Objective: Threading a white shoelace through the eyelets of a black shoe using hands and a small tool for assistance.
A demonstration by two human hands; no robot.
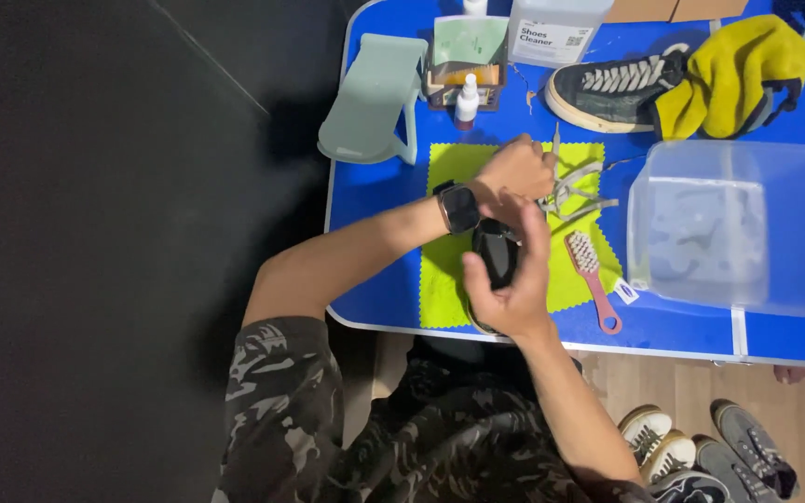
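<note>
Two hands busy over green cloth: my right hand grips dark shoe, left hand pinches grey laces. Risk: lace snagging, shoe slipping toward pink brush.

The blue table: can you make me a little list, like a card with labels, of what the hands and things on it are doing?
Left hand: pulling grey laces
Right hand: grip around a dark shoe
Under shoe: green cloth
Beside shoe: pink brush, lying flat
Right side: clear tub
Far edge: second dark shoe touching yellow cloth
Table: blue table
</note>
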